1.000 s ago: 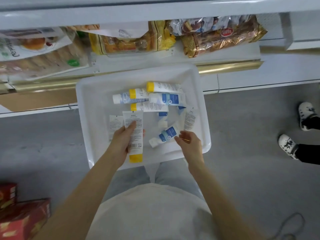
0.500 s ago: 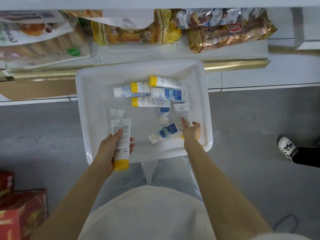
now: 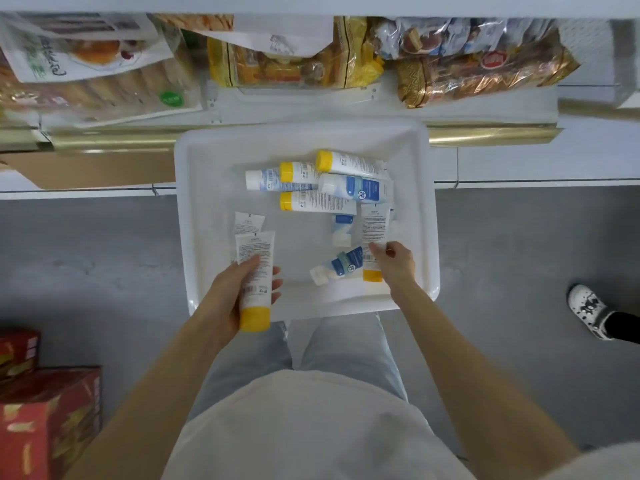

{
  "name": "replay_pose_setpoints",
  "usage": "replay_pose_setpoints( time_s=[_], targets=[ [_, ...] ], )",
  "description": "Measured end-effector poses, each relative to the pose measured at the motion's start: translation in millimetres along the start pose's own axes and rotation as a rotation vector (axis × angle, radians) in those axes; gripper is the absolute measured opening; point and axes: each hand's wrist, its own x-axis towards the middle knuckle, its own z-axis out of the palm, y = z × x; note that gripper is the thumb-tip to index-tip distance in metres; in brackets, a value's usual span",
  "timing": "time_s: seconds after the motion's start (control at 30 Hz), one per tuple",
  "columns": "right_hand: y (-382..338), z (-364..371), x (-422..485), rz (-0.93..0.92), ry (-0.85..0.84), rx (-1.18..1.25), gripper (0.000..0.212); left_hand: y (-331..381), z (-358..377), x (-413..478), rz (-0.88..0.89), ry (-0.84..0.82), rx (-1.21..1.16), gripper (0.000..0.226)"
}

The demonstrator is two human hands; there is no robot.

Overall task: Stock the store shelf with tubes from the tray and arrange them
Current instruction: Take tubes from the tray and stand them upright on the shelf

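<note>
A white tray [image 3: 419, 209] rests on my lap and holds several white tubes with yellow or white caps. My left hand [image 3: 239, 289] grips one yellow-capped tube [image 3: 255, 268] upright over the tray's near left edge, cap toward me. Behind it another white tube [image 3: 247, 223] lies in the tray. My right hand [image 3: 394, 263] pinches a second yellow-capped tube [image 3: 374, 230] at the tray's right side. A small blue-labelled tube [image 3: 341, 266] lies just left of that hand. More tubes [image 3: 322, 183] are piled at the tray's far middle.
The store shelf [image 3: 381, 109] runs across the top, with snack bags [image 3: 478, 64] and a gold front rail [image 3: 491, 133]. Red boxes [image 3: 45, 417] stand on the grey floor at the lower left. Another person's white shoe [image 3: 588, 310] is at the right.
My right hand moved to the tube at the tray's right and took hold of it. My left hand drew its tube slightly back toward me.
</note>
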Motion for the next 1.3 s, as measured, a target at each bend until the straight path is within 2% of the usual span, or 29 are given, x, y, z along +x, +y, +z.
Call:
replay_pose_setpoints(
  time_s=[0.13,0.23,0.37,0.47,0.57,0.7,0.8,1.03,1.2,1.3],
  targets=[
    [-20.4,-11.6,-39.1,-0.043,-0.180,0.285,0.015,13.9,18.4,-23.4,-0.058,-0.193,-0.043,0.024],
    [-47.2,-25.6,-85.7,-0.132,-0.303,0.533,0.021,31.4,35.6,-50.1,-0.027,-0.345,0.007,0.021],
    [-94.9,-45.7,-146.3,-0.305,-0.392,0.759,0.026,67.8,56.2,-92.5,0.186,-0.524,0.014,0.033],
    [-136.4,-63.3,-188.0,-0.480,-0.416,0.794,0.024,103.0,61.9,-134.4,0.360,-0.674,0.022,0.036],
    [-174.6,-77.2,-226.9,-0.689,-0.462,0.784,0.041,137.7,57.4,-175.5,0.560,-0.789,0.091,0.044],
    [-218.8,-85.3,-274.6,-0.888,-0.499,0.801,0.049,177.4,50.0,-222.5,0.788,-0.794,0.138,0.046],
    [-253.7,-93.5,-308.0,-1.024,-0.485,0.766,0.048,201.1,43.2,-256.9,0.917,-0.794,0.134,0.033],
    [-323.1,-130.8,-392.9,-1.416,-0.458,0.629,0.050,260.1,23.4,-343.7,1.304,-0.869,0.104,0.053],
    [-373.8,-164.8,-446.8,-1.581,-0.346,0.608,0.044,326.4,18.2,-402.7,1.535,-0.930,0.013,0.062],
    [-405.0,-185.4,-468.3,-1.626,-0.240,0.560,0.047,364.5,22.6,-431.9,1.672,-0.817,0.022,0.053]
  ],
)
